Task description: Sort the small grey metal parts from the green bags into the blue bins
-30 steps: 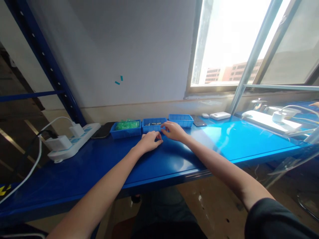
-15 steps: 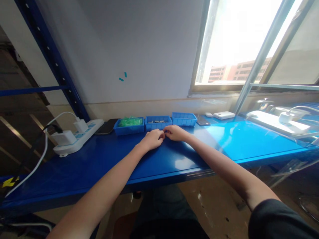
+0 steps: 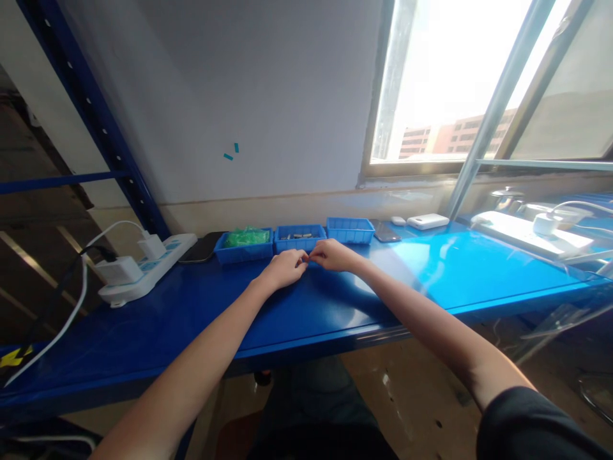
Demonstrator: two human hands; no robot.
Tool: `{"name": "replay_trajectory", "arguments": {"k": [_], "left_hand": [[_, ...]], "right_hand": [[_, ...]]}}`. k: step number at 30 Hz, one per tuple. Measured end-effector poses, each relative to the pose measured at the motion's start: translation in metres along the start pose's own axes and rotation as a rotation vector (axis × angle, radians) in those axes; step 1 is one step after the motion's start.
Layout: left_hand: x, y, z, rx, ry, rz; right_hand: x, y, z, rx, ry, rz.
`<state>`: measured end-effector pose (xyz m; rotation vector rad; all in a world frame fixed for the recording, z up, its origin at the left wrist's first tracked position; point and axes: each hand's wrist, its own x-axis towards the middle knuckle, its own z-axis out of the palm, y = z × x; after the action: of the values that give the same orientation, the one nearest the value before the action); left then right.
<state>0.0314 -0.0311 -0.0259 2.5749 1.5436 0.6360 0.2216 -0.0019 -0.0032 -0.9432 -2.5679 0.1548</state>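
Note:
My left hand point(image 3: 286, 268) and my right hand point(image 3: 334, 255) meet fingertip to fingertip just above the table, in front of the middle blue bin point(image 3: 300, 244). Both are closed in a pinch. Whatever sits between the fingertips is too small and too hidden to make out. Several small pale and dark pieces point(image 3: 302, 236) lie in the middle bin. To its left, a blue bin point(image 3: 243, 253) holds crumpled green plastic point(image 3: 246, 237). On its right stands another blue bin point(image 3: 350, 232), with no contents visible from here.
A white power strip point(image 3: 127, 291) with plugged-in chargers stands at the left, beside a dark phone point(image 3: 201, 248). Another phone point(image 3: 385, 231) and a white box-like device point(image 3: 428, 222) lie right of the bins. A metal post point(image 3: 488, 121) rises at the right.
My hands have shifted slightly left in the picture, along with the whole scene. The fingertips have drawn a little apart, still pinched.

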Motion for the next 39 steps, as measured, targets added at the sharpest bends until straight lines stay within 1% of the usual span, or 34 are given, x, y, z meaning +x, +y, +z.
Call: {"name": "replay_trajectory", "arguments": {"k": [3,6,8,10,12,16,18,19,22,25,27,29,30,31,33,34,35,36,37,38,39], "left_hand": [[-0.001,0.003,0.0,-0.056,0.055,-0.023],[-0.003,0.008,-0.003,-0.102,0.163,-0.013],[-0.003,0.012,-0.006,-0.114,0.252,-0.002],[-0.003,0.014,-0.009,-0.117,0.332,-0.005],[-0.002,0.014,-0.011,-0.115,0.395,-0.014],[0.0,0.012,-0.012,-0.101,0.427,0.019],[0.001,0.011,-0.01,-0.108,0.426,0.022],[0.002,0.011,-0.009,-0.122,0.427,0.014],[0.003,0.011,-0.007,-0.187,0.419,-0.026],[0.003,0.014,-0.009,-0.269,0.399,-0.049],[0.003,0.016,-0.012,-0.331,0.392,-0.052],[0.002,0.017,-0.014,-0.37,0.385,-0.052],[0.001,0.018,-0.015,-0.372,0.375,-0.051],[0.001,0.018,-0.015,-0.361,0.357,-0.044],[-0.001,0.019,-0.014,-0.312,0.303,-0.021],[-0.001,0.02,-0.013,-0.281,0.271,-0.007],[-0.002,0.02,-0.012,-0.251,0.239,0.008],[-0.003,0.02,-0.011,-0.225,0.211,0.022],[-0.004,0.02,-0.01,-0.204,0.187,0.032],[-0.004,0.02,-0.009,-0.19,0.166,0.043],[-0.004,0.019,-0.008,-0.181,0.151,0.053]], "right_hand": [[0.001,0.001,0.0,0.368,0.18,0.108],[0.003,-0.001,0.002,0.769,0.263,0.185],[0.005,-0.003,0.005,0.939,0.311,0.21],[0.006,-0.006,0.009,1.015,0.347,0.229],[0.007,-0.008,0.012,1.045,0.353,0.241],[0.006,-0.011,0.013,1.06,0.323,0.226],[0.006,-0.012,0.012,0.996,0.329,0.188],[0.005,-0.012,0.012,0.927,0.343,0.164],[0.003,-0.014,0.013,0.597,0.386,0.065],[-0.001,-0.018,0.01,0.26,0.422,-0.016],[-0.004,-0.022,0.003,0.135,0.469,-0.058],[-0.007,-0.024,-0.008,0.082,0.551,-0.071],[-0.009,-0.023,-0.014,0.06,0.613,-0.047],[-0.01,-0.021,-0.021,0.03,0.69,0.008],[-0.013,-0.009,-0.035,-0.054,0.836,0.203],[-0.015,0.0,-0.041,-0.102,0.871,0.319],[-0.018,0.01,-0.047,-0.147,0.849,0.433],[-0.021,0.019,-0.053,-0.184,0.766,0.522],[-0.027,0.028,-0.059,-0.198,0.67,0.579],[-0.034,0.036,-0.065,-0.199,0.639,0.606],[-0.043,0.041,-0.071,-0.185,0.714,0.578]]}}
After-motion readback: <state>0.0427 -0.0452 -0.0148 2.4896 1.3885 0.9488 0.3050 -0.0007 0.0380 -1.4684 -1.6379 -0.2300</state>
